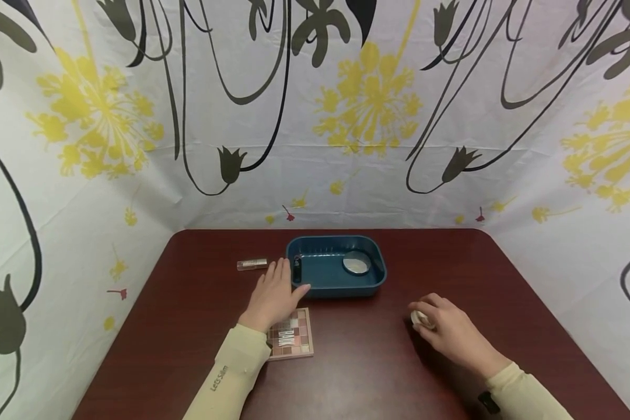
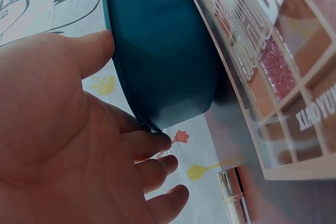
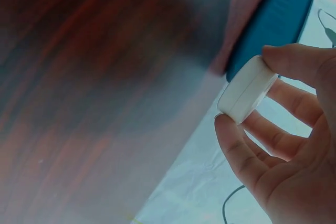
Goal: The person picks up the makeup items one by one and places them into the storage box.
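Observation:
My left hand [image 1: 275,296] lies over the left front corner of a blue rectangular tray [image 1: 341,291], fingers straight. In the left wrist view, its thumb and fingertips are right at the tray's rim. Partly under the left forearm is an eyeshadow palette [image 1: 299,335] with a clear printed lid. On the right, my right hand [image 1: 454,332] pinches a small white round case [image 3: 247,90] between thumb and fingers, close over the table. A seam runs around the case's side. Inside the tray are a round silver-and-white disc [image 1: 356,265] and a small black item [image 1: 297,270].
A slim lipstick-like tube [image 1: 252,265] lies left of the tray. The dark red-brown table [image 1: 362,373] has rounded back corners. Floral-patterned cloth [image 1: 315,198] hangs behind it and along both sides.

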`<state>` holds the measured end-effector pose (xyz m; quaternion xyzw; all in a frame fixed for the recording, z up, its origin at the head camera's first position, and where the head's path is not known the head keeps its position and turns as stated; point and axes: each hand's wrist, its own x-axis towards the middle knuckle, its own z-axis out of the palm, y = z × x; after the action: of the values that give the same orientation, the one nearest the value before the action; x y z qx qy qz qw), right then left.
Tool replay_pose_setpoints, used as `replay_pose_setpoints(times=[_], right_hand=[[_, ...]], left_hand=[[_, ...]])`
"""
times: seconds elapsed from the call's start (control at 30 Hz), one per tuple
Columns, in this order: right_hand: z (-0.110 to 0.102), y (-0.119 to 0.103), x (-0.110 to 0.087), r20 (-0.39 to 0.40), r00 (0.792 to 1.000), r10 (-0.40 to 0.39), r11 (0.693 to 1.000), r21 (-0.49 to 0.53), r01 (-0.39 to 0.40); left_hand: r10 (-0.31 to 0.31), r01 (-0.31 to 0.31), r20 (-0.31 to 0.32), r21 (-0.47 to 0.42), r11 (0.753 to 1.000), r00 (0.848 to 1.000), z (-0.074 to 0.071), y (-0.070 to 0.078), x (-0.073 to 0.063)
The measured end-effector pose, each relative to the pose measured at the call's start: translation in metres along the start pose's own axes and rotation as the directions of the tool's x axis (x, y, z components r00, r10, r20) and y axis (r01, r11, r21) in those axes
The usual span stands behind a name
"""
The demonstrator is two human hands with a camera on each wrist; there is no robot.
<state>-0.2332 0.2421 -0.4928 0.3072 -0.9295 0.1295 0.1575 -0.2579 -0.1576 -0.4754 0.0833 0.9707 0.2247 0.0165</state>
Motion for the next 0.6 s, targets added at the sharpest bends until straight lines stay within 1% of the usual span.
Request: replay_pose_setpoints(times=[0.27, 0.5, 0.6], right_hand=[[-0.004, -0.008, 0.008, -0.05, 0.998, 0.028, 0.999, 0.042, -0.026], [-0.005, -0.014, 0.022, -0.07, 0.995, 0.067, 0.997, 0.053, -0.063], [-0.006, -0.016, 0.029, -0.071, 0.994, 0.082, 0.994, 0.074, -0.077]], left_hand=[[0.003, -0.003, -0.001, 0.002, 1.0, 1.0, 0.001, -0.001, 0.0], [0.001, -0.001, 0.001, 0.002, 1.0, 1.0, 0.002, -0.001, 0.0], [0.004, -0.004, 0.0, 0.0, 1.0, 1.0, 0.002, -0.001, 0.001]])
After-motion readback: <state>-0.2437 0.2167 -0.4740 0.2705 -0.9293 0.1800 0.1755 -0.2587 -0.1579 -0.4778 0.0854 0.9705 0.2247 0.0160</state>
